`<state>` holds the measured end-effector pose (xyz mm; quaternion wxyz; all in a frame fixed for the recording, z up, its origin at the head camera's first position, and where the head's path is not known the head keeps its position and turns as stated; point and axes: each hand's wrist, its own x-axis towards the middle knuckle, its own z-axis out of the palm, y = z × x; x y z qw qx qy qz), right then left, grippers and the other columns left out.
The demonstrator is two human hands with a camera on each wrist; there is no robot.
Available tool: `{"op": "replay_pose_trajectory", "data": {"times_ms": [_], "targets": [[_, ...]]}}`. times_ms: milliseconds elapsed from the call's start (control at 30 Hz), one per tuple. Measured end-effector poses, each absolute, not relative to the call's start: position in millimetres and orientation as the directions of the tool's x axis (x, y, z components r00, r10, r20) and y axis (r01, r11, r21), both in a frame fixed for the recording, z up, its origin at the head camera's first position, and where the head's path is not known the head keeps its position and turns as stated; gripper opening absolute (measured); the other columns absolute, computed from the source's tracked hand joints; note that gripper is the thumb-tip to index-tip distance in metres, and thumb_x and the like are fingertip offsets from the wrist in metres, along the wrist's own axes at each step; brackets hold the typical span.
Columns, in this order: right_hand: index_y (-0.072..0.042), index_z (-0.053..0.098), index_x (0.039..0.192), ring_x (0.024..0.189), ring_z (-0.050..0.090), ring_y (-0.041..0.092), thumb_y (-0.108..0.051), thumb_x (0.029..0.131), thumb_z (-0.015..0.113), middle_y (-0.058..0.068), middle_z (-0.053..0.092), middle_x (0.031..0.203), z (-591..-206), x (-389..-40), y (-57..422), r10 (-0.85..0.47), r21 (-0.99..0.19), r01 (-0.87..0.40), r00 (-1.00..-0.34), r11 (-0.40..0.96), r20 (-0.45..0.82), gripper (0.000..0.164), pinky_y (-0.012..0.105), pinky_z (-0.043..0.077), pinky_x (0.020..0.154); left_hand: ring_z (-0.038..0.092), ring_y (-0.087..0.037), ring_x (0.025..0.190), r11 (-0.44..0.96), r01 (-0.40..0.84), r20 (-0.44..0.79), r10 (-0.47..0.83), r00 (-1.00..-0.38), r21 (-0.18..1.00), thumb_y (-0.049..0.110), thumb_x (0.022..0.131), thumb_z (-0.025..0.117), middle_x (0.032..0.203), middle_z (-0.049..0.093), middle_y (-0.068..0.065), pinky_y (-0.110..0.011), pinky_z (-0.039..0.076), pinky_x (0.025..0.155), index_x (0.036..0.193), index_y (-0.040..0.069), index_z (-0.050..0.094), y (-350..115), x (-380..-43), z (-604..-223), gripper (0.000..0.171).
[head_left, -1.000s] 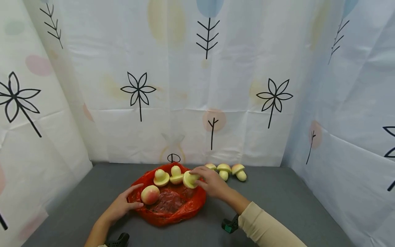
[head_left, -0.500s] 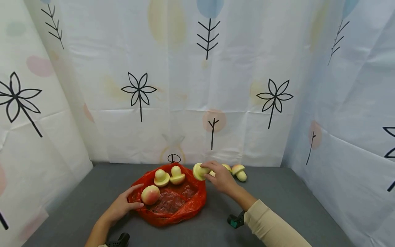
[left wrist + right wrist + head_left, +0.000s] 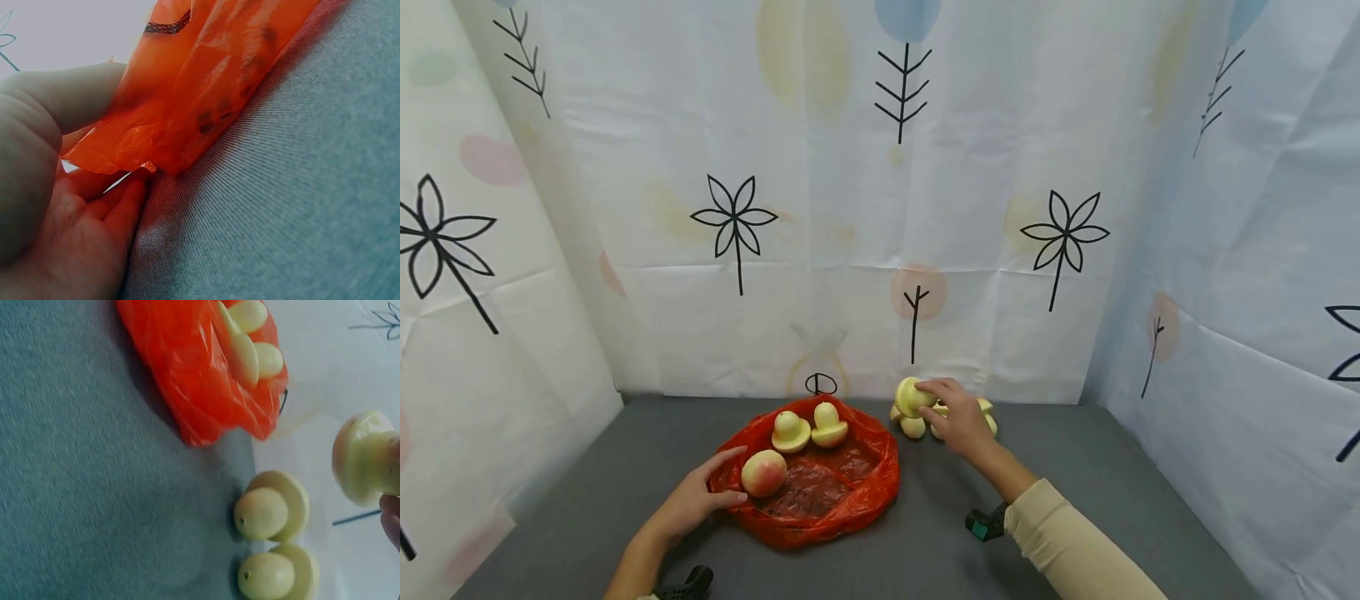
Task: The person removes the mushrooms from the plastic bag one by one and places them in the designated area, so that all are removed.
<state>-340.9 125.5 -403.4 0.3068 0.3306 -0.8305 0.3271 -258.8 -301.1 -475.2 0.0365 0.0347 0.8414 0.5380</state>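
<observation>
My right hand pinches a toy mushroom by its stem, cap facing left, raised above the table behind the bag's right side. In the right wrist view the held mushroom is at the right edge, with only fingertips showing. My left hand holds the left rim of a red plastic bag, its film between thumb and fingers in the left wrist view. Inside the open bag are two mushrooms with stems up, one mushroom beside another mushroom, and a rounded pinkish cap.
More toy mushrooms stand on the grey table at the back right, partly hidden by my right hand. Among them are one mushroom and another mushroom. A patterned white curtain closes off the back and sides.
My right hand has lifted a mushroom out of the bag and carried it right and back, over the row of mushrooms. The left hand and the bag stay put.
</observation>
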Motion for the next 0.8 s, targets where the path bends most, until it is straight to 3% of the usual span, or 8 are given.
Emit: {"op": "replay_pose_trajectory", "data": {"times_ms": [367,533,800], "targets": [[-0.004,0.067,0.116,0.085,0.062,0.025,-0.004,0.079,0.080,0.013,0.062,0.107,-410,-355,143,-0.250,-0.319,-0.731,-0.553,0.603,0.795,0.040,0.043,0.054,0.069,0.028,-0.045,0.133,0.412,0.028,-0.015,0.101,-0.995,0.911,0.024,0.084,0.077,0.149,0.029,-0.026,-0.060,0.033,0.103,0.148,0.011,0.039,-302,-259,-476,0.076],[-0.003,0.068,0.114,0.083,0.061,0.026,-0.001,0.078,0.080,0.013,0.061,0.108,-409,-356,147,-0.207,-0.321,-0.742,-0.522,0.589,0.828,0.038,0.037,0.052,0.060,0.027,-0.046,0.134,0.419,0.023,-0.019,0.095,-0.995,0.908,0.024,0.084,0.077,0.150,0.029,-0.026,-0.061,0.033,0.103,0.148,0.011,0.039,-301,-258,-474,0.076],[0.002,0.067,0.114,0.093,0.061,0.031,0.004,0.075,0.081,0.017,0.062,0.112,-414,-360,155,-0.139,-0.334,-0.756,-0.485,0.564,0.863,0.042,0.042,0.054,0.072,0.025,-0.047,0.135,0.413,0.022,-0.022,0.103,-0.994,0.910,0.024,0.084,0.077,0.150,0.028,-0.026,-0.063,0.030,0.103,0.148,0.011,0.039,-300,-257,-473,0.076]]}}
